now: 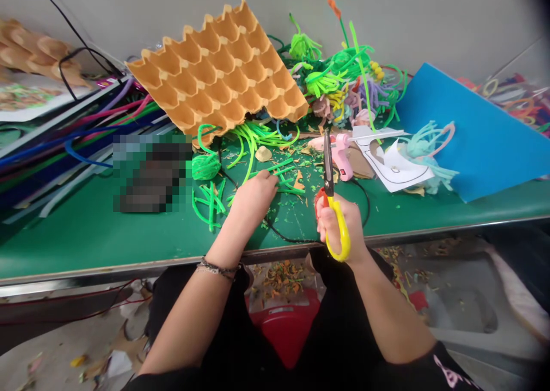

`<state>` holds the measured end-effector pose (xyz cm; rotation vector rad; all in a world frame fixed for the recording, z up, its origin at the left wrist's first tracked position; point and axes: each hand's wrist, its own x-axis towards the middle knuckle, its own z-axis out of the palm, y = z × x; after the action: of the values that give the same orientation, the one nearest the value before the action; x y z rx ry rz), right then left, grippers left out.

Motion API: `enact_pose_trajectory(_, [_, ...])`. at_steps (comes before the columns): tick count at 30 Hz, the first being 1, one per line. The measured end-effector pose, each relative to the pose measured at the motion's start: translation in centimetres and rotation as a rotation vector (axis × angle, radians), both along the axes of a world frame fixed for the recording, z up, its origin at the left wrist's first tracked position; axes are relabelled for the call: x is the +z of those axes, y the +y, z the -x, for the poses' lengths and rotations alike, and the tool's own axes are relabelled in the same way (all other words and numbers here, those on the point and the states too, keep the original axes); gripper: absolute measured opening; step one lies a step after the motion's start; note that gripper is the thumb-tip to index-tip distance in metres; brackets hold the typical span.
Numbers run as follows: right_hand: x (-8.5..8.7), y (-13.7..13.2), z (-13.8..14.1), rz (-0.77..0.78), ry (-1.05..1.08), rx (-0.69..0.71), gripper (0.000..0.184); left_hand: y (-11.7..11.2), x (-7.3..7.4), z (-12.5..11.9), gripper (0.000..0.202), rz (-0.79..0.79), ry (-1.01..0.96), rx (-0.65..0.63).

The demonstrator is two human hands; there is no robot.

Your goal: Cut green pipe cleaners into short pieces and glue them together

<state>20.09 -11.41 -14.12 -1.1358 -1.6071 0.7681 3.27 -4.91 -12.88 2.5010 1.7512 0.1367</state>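
Note:
My left hand (pixel 256 195) reaches down, fingers curled, among short cut green pipe cleaner pieces (pixel 287 176). Its fingertips are hidden, so any piece pinched there does not show. My right hand (pixel 349 222) is closed around scissors (pixel 329 167) with yellow and orange handles, the dark blades together and pointing away from me. Left of my left hand lie more cut pieces (pixel 210 202) and a green pipe cleaner bundle (pixel 206 166). A pink glue gun (pixel 342 156) rests just beyond the scissors.
A cardboard egg tray (pixel 223 70) leans at the back, beside heaped pipe cleaner flowers (pixel 344 73). Long pipe cleaners (pixel 86 133) lie left, near a blurred-out dark object (pixel 154 176). To the right are a white paper cutout (pixel 397 167) and blue board (pixel 472 133). A black cord (pixel 292 240) crosses the green table (pixel 107 242).

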Motion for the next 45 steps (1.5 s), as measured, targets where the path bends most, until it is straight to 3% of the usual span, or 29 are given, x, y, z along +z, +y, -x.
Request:
enact_pose_trajectory(4, [-0.1, 0.1, 0.0, 0.012, -0.005, -0.006, 0.039, 0.1, 0.0, 0.3, 0.028, -0.066, -0.098, 0.061])
enact_pose_trajectory(8, [-0.4, 0.3, 0.1, 0.037, 0.001, 0.008, 0.042, -0.7, 0.9, 0.4, 0.027, -0.29, -0.546, 0.022])
enact_pose_trajectory(10, [-0.4, 0.3, 0.2, 0.041, -0.027, 0.036, 0.047, -1.3, 1.4, 0.1, 0.028, -0.324, -0.785, -0.041])
enact_pose_trajectory(13, [-0.3, 0.3, 0.6, 0.037, -0.121, 0.057, 0.055, -2.3, 1.9, -0.8, 0.034, -0.35, -0.939, -0.11])
enact_pose_trajectory(26, [0.2, -0.2, 1.8, -0.042, -0.35, 0.058, 0.071, -3.4, 1.4, -2.7, 0.033, -0.639, -0.742, -0.175])
enact_pose_trajectory(32, [0.2, -0.2, 1.4, -0.041, -0.351, 0.087, 0.071, -3.5, 1.7, -2.5, 0.034, -0.642, -0.72, -0.2])
enact_pose_trajectory(39, [0.7, -0.4, 1.3, -0.055, -0.338, 0.138, 0.071, -3.6, 2.6, -1.9, 0.037, -0.621, -0.831, -0.281])
enact_pose_trajectory(45, [0.4, -0.4, 1.6, -0.063, -0.313, 0.135, 0.071, -3.7, 2.4, -1.9, 0.038, -0.633, -0.835, -0.309])
